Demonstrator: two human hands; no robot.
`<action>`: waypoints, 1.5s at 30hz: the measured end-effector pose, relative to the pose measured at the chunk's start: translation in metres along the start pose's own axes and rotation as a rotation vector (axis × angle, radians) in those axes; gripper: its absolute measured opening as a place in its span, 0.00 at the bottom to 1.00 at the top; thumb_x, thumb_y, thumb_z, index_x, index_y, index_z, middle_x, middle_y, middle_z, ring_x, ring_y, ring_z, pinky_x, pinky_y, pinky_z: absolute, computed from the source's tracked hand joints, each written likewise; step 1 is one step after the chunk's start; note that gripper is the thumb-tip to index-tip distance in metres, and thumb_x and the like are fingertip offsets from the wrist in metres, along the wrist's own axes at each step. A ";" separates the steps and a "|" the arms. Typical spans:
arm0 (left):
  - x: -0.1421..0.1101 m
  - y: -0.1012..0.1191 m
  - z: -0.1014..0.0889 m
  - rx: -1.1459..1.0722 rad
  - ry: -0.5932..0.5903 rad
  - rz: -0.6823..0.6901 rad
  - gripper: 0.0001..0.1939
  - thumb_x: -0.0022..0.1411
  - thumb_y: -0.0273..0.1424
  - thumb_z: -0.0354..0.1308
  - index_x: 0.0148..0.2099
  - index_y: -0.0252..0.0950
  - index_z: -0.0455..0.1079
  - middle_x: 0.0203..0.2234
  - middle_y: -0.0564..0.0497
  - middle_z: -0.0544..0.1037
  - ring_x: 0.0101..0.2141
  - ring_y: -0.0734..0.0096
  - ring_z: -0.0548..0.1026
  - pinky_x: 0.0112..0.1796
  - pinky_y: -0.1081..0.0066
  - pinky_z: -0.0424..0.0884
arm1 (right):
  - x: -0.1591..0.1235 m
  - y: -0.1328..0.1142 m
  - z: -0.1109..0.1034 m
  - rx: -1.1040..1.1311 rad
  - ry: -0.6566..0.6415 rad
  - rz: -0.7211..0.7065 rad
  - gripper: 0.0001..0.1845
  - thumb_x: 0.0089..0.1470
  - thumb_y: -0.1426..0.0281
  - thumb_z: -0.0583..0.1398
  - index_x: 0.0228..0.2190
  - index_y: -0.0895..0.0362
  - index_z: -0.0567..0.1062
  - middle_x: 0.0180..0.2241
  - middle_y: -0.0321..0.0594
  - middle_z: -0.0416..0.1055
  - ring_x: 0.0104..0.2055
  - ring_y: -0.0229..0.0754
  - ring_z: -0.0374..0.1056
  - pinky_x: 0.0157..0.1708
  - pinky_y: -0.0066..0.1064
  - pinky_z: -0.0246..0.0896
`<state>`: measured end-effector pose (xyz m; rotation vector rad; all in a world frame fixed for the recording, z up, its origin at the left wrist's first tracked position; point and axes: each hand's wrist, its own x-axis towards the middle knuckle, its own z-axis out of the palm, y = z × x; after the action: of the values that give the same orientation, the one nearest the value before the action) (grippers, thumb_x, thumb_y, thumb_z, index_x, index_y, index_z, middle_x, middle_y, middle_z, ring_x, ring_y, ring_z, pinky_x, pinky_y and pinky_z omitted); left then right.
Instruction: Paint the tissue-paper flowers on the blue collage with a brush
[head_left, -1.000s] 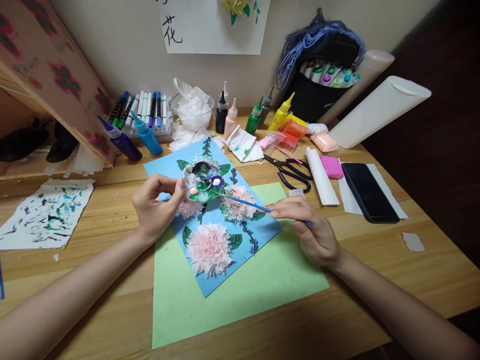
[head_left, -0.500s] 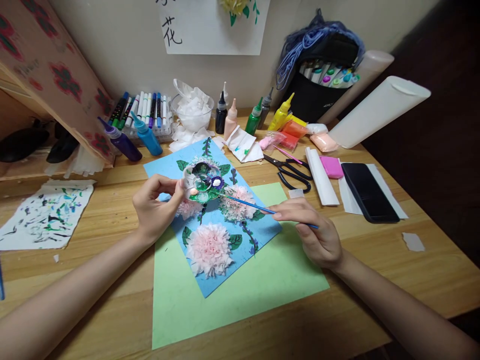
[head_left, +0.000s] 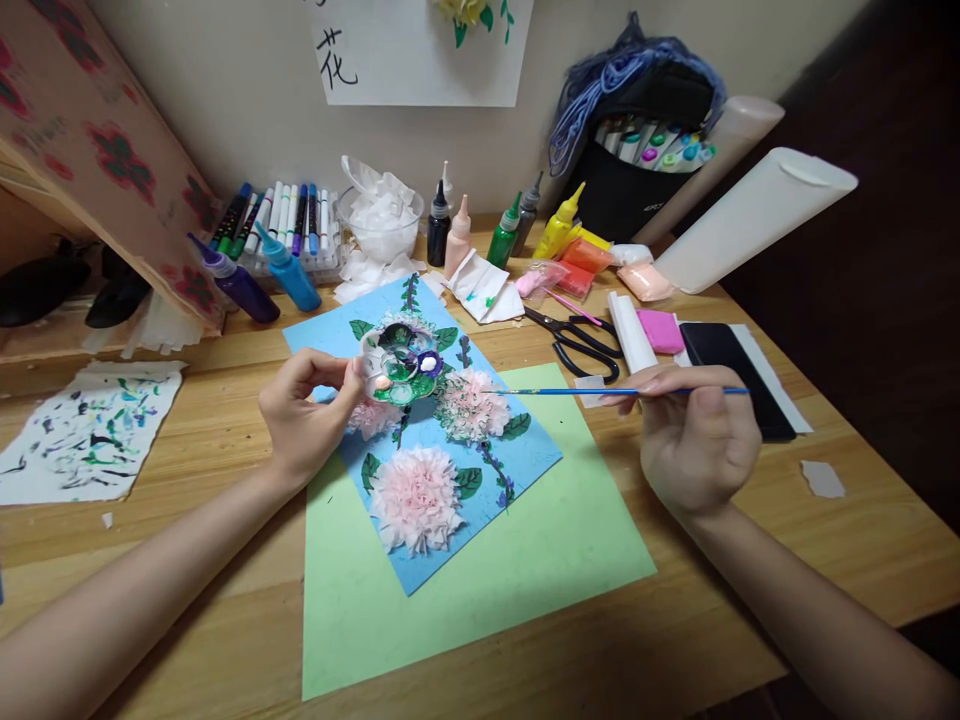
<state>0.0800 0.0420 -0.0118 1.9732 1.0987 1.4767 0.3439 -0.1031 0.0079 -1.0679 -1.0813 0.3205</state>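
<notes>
My left hand (head_left: 304,415) pinches the rim of a small round paint palette (head_left: 399,362) holding green, purple, white and peach paint, above a blue card (head_left: 525,455). The card carries pink tissue flowers (head_left: 417,497) with painted leaves and stems, and lies on a light green sheet (head_left: 525,560). My right hand (head_left: 697,440) is closed on a thin blue paintbrush (head_left: 570,391), held level with its tip pointing left, over the right edge of the green sheet and clear of the palette.
Black scissors (head_left: 581,345), a pink block (head_left: 661,330), a dark phone (head_left: 739,375) and white paper lie at the right. Paint bottles (head_left: 506,232), a marker tray (head_left: 289,215), a bowl of tissue (head_left: 379,218) and a black marker case (head_left: 645,170) line the wall. A paint-spattered paper (head_left: 82,430) lies left.
My right hand has lifted the brush off the palette and drawn it to the right, turning it level. The left hand and palette have hardly moved.
</notes>
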 end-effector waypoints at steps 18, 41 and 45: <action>0.000 0.001 -0.002 0.000 -0.017 0.005 0.07 0.53 0.28 0.63 0.27 0.38 0.67 0.21 0.56 0.74 0.21 0.77 0.71 0.23 0.74 0.69 | -0.003 0.008 -0.006 -0.058 -0.183 -0.055 0.14 0.60 0.69 0.50 0.34 0.55 0.75 0.29 0.40 0.73 0.31 0.40 0.71 0.26 0.34 0.61; 0.000 -0.001 -0.001 -0.047 -0.021 0.003 0.06 0.51 0.27 0.63 0.27 0.38 0.68 0.21 0.56 0.74 0.21 0.78 0.70 0.23 0.75 0.69 | -0.001 0.006 -0.006 -0.094 -0.114 -0.114 0.14 0.59 0.68 0.50 0.32 0.55 0.75 0.27 0.38 0.72 0.29 0.39 0.70 0.27 0.34 0.63; 0.000 0.001 -0.001 -0.032 -0.023 -0.007 0.07 0.52 0.26 0.63 0.27 0.38 0.67 0.21 0.56 0.74 0.21 0.78 0.70 0.23 0.75 0.68 | -0.001 0.006 -0.007 -0.064 -0.161 -0.106 0.14 0.60 0.70 0.49 0.34 0.55 0.75 0.29 0.38 0.73 0.30 0.39 0.70 0.26 0.33 0.62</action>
<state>0.0790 0.0409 -0.0109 1.9583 1.0648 1.4560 0.3509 -0.1043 0.0020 -1.0504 -1.2944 0.2922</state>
